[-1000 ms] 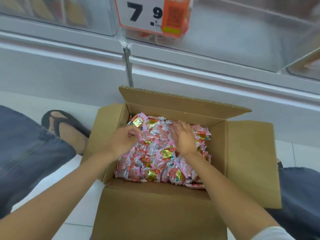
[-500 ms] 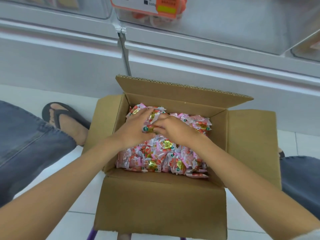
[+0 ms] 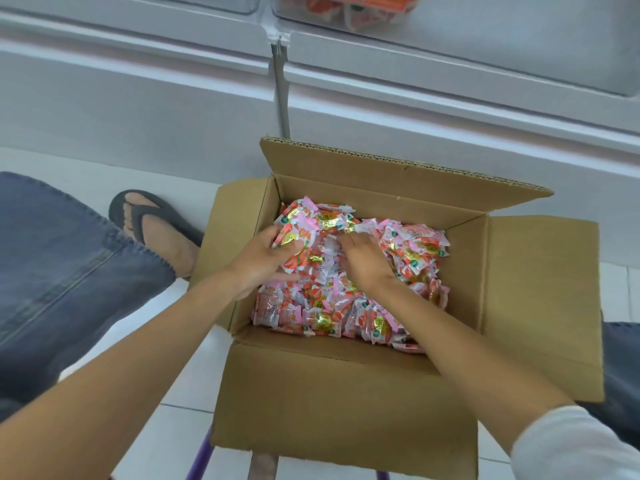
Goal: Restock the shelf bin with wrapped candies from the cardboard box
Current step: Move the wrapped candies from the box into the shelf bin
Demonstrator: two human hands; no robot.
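The wrapped candies (image 3: 349, 306), small crinkled packets in pink, red and white with gold and green spots, fill the open cardboard box (image 3: 339, 393) below the shelf bin (image 3: 485, 39). The left grip (image 3: 266, 261) curls round a handful at the pile's far left. The right grip (image 3: 367, 261) lies palm-down on the pile with its fingertips buried, so I cannot tell whether it holds any.

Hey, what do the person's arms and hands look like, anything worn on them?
The left hand and right hand are bare: no gloves, rings or watch visible. A white sleeve shows only on the right, near the frame's corner; no sleeve is visible on the left.
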